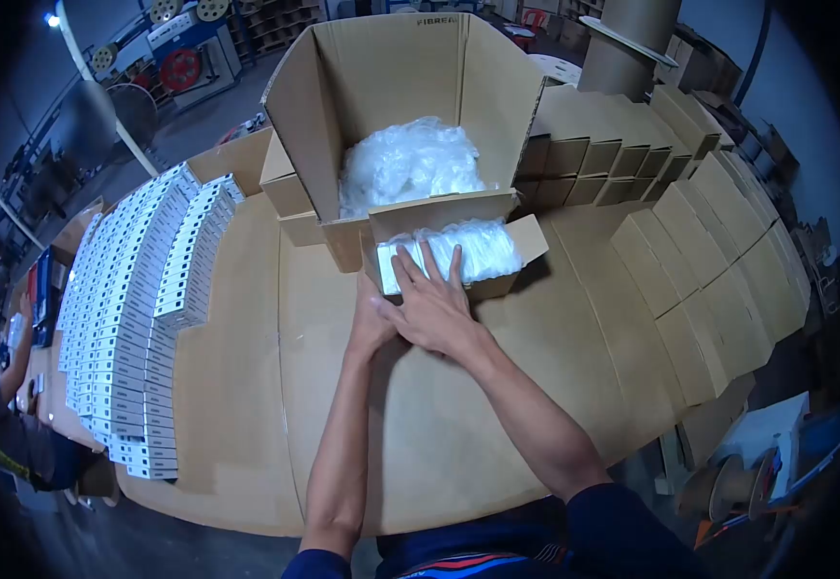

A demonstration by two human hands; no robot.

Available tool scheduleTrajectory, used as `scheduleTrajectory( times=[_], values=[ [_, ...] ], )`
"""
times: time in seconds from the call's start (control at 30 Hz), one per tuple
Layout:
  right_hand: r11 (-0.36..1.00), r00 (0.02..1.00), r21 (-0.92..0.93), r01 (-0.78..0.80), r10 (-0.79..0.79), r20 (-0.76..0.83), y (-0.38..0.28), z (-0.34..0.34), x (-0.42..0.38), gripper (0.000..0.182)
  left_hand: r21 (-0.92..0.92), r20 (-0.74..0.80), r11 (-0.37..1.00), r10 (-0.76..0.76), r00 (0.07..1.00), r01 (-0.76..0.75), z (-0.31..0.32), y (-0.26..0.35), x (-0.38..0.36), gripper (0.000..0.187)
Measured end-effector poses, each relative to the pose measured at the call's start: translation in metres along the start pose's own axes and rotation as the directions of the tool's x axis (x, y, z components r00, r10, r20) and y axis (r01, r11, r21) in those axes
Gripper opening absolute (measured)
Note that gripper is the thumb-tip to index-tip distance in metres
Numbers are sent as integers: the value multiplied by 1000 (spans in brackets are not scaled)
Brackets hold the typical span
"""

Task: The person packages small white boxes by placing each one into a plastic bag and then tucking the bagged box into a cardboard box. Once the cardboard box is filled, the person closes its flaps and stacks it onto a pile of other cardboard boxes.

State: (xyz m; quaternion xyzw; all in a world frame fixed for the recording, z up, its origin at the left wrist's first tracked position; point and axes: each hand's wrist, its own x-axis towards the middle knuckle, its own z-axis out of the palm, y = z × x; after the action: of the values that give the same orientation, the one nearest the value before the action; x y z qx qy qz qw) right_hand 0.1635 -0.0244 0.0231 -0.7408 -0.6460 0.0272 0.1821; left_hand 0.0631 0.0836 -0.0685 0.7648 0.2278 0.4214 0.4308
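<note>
A small open cardboard box [497,287] stands on the table in front of me, packed with clear plastic bags [487,249]. My right hand [434,307] lies on top of the bags with its fingers spread, pressing on the left part of the filling. A white edge, perhaps of a small carton [387,270], shows at the left end of the box. Against the box's near left corner is my left hand [370,323]; its fingers are mostly hidden behind the right hand and the box.
Behind stands a tall open carton [391,77] holding a heap of clear plastic bags [415,159]. Rows of small white boxes [121,318] are stacked at left. Closed brown boxes [719,280] line the right side. A person [19,425] is at the far left.
</note>
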Motion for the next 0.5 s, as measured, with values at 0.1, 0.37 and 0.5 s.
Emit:
scheduleTrajectory(
  times=[0.1,0.37,0.5],
  values=[
    [948,921,285,143,-22,-389,13,-17,-45,54,-19,23,999,-49,999,50,-7,29,7,86],
    [487,814,840,-242,572,-97,167,23,-94,71,-29,54,979,-198,979,200,-8,20,7,79],
    [528,944,819,-227,326,51,181,-9,-55,92,-82,70,972,-215,974,220,-10,5,13,77]
  ],
)
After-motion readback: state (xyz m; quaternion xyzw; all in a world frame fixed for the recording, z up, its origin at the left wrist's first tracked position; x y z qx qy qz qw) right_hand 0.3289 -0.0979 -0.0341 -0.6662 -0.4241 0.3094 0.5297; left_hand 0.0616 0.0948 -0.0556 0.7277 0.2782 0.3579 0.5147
